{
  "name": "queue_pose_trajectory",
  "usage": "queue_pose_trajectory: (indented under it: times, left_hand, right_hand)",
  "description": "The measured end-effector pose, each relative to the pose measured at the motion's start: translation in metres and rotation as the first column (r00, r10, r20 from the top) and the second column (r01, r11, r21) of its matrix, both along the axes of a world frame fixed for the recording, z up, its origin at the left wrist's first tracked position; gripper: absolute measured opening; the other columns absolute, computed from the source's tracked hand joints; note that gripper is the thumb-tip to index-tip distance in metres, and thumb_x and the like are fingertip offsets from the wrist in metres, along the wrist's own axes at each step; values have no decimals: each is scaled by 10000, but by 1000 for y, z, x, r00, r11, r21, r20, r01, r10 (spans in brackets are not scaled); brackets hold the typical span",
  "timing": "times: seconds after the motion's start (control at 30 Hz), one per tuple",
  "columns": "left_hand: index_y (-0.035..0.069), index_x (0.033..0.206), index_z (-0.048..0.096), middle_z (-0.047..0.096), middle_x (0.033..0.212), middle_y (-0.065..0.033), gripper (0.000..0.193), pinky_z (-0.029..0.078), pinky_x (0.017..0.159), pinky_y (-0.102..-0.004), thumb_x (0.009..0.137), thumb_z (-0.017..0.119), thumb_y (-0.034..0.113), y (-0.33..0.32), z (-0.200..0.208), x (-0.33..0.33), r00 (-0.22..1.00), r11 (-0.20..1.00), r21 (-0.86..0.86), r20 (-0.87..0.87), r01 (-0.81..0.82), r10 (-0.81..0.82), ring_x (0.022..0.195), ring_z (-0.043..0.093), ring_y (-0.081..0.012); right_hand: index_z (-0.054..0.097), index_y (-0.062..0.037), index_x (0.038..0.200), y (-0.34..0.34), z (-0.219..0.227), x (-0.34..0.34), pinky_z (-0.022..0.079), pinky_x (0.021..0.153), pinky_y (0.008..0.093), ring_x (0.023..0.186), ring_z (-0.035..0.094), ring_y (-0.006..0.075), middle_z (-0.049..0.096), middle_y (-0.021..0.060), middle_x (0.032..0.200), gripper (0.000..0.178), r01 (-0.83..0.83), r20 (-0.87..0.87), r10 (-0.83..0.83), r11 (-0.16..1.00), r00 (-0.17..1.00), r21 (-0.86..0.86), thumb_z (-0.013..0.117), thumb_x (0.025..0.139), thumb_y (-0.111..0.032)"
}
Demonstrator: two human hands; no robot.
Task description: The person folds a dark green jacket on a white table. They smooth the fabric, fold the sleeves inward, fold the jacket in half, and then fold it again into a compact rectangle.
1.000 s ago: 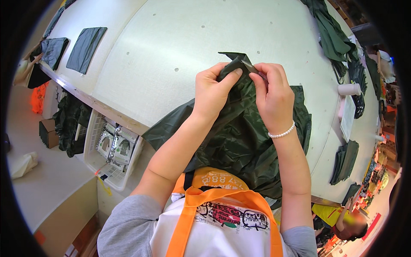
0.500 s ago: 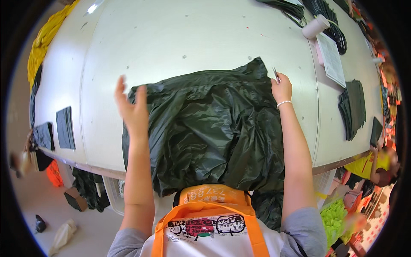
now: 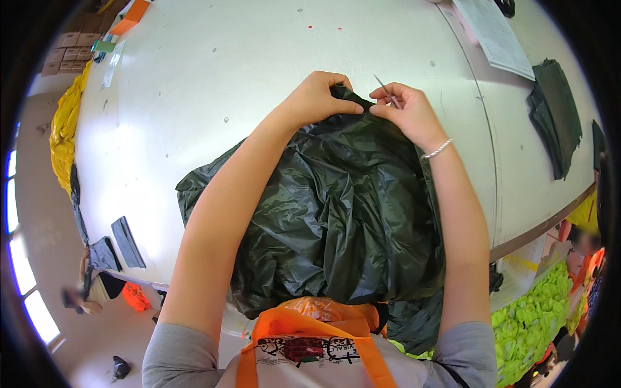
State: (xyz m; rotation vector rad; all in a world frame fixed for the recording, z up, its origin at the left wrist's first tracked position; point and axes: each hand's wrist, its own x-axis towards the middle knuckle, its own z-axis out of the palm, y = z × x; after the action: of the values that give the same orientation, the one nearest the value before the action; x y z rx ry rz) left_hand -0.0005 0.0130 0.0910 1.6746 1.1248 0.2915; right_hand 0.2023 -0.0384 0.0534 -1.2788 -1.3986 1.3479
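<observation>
A dark green, shiny thin fabric piece [image 3: 336, 194] lies crumpled across the near table edge and hangs down against my apron. Its far edge is lifted into a corner. My left hand [image 3: 321, 100] has reached across and pinches that corner between thumb and fingers. Close beside it, my right hand [image 3: 404, 113] has its thumb at the same edge, with a slim pointed metal tool [image 3: 387, 90], seemingly thread snips, held among its fingers. The blade points up and away from the fabric. My fingers partly hide the tool's grip.
The pale table [image 3: 259, 58] carries a stack of dark folded pieces [image 3: 556, 119] and paper sheets [image 3: 495, 39] at right. Yellow fabric [image 3: 68, 123] hangs at the far left edge, near small dark folded pieces [image 3: 128, 242]. Bright green fabric [image 3: 533, 317] is heaped lower right. Other people are at both sides.
My left hand has swung from the fabric's left side to its far right corner and closed on it. The right hand has moved slightly inward with the tool. The view has shifted.
</observation>
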Motion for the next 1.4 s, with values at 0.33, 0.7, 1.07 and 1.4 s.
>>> queue_pose_trajectory:
  times: [0.33,0.7,1.07,1.4]
  left_hand:
    - [3,916,708,702,804,-57,206,493,668,-234,742,745,107,-46,17,12,988,970,211,-71,-122,140,697,608,-95]
    - [64,766,662,657,743,-48,149,477,543,-260,669,774,51,-71,-5,14,976,559,803,139,-209,165,630,623,-172]
    - [76,768,642,660,759,-40,216,481,555,-286,584,738,16,-73,-2,12,989,443,885,114,-142,89,649,632,-211]
    - [93,782,641,664,778,-23,273,461,541,-291,529,716,21,-74,-4,12,992,396,909,111,-127,64,641,623,-197]
  right_hand:
    - [668,19,862,2,32,12,408,581,225,596,462,57,547,-33,655,216,-163,-136,123,925,983,-343,650,857,-196]
    - [525,12,933,-48,44,8,453,656,265,687,538,129,599,68,779,257,68,229,-77,997,970,47,574,929,-240]
    - [550,21,857,-44,55,3,438,593,277,607,508,129,593,70,704,233,-16,250,19,1000,968,-14,609,900,-201]
    - [556,19,836,-39,61,7,431,581,283,586,505,137,584,77,668,231,-29,350,26,1000,936,2,618,887,-197]
